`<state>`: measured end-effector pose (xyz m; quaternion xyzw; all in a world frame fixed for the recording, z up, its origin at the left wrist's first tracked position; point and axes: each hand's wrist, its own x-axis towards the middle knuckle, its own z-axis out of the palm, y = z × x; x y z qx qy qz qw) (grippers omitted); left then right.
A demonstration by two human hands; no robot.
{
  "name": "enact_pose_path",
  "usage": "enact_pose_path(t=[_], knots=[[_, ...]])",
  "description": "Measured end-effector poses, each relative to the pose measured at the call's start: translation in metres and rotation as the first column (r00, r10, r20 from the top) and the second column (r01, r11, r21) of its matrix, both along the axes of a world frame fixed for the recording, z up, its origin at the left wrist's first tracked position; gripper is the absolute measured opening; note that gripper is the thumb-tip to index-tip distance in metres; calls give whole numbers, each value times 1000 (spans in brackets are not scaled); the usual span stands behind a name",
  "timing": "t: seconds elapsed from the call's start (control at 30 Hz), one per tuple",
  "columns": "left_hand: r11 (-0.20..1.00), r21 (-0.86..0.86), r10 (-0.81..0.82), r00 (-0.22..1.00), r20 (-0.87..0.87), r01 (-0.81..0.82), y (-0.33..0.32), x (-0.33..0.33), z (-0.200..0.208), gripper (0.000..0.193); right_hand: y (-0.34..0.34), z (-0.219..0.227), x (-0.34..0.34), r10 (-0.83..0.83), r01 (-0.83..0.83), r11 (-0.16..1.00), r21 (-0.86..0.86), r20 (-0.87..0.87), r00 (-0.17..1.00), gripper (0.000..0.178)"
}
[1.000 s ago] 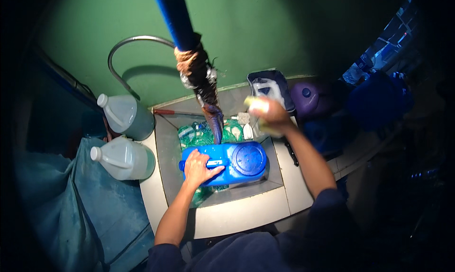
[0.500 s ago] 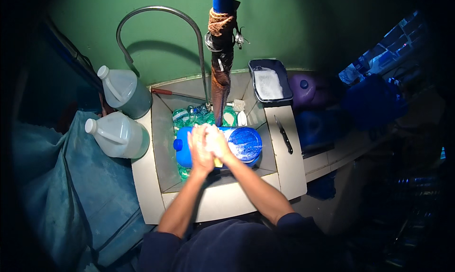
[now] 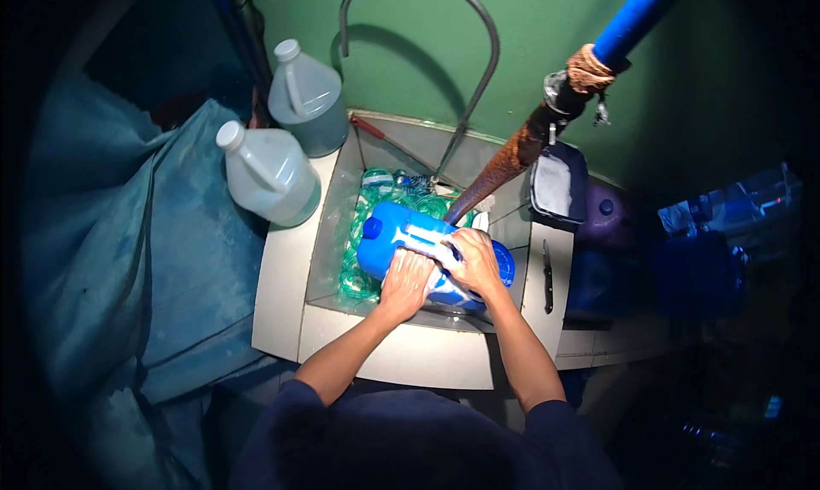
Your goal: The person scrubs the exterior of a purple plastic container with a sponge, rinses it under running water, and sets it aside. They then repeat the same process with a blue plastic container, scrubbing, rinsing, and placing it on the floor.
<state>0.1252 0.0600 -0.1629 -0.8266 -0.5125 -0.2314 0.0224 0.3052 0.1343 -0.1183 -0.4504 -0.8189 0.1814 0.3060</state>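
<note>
Soaping stage: judged from the white suds (image 3: 424,236) along the handle, the work in hand looks like lathering the blue jug (image 3: 393,234) by hand; suds also show on its near side; rinsing appears not yet done.
Blue jug: lying on its side across the sink (image 3: 333,242), nearer the sink's near edge; cap (image 3: 372,227) toward the left edge, round blue end (image 3: 506,264) toward the right edge; green things (image 3: 357,272) lie around and beneath it.
Left hand: (image 3: 408,278) pressed on the jug beside the handle, fingers close together; whether they hook under it, I cannot tell.
Right hand: (image 3: 475,261) bent over the jug near its round end, fingertips at the suds; whether it pinches the handle, or hides a scrubbing pad, I cannot tell.
Wrapped pipe: (image 3: 521,148) slants in from the far right, its lower end close to the jug; no flow is seen.
Soapy tray: (image 3: 583,183) at the worktop's (image 3: 393,353) far right corner, white stuff inside; black-handled knife (image 3: 548,289) along the right edge.
Next pass: likely calls for one hand steadying the slick plastic while the other spreads lather to barer patches, such as the cap end.
</note>
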Motion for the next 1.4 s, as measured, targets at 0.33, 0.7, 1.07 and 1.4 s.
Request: enact_pose_path(t=[0.33,0.7,1.07,1.4], knots=[[931,-118,361,920,154,-346,43,-24,37,59,-5,0,10,72,-36,983,-178,202,977,42],[627,-401,106,438,893,667,140,-102,-73,28,-11,15,15,85,-42,981,-187,228,970,29],[173,-657,981,-190,46,734,68,-15,-169,63,-2,-1,13,-61,95,980,-174,196,979,36],[563,-512,775,-200,599,649,-20,79,68,71,-35,67,70,261,-261,919,-294,-42,965,56]])
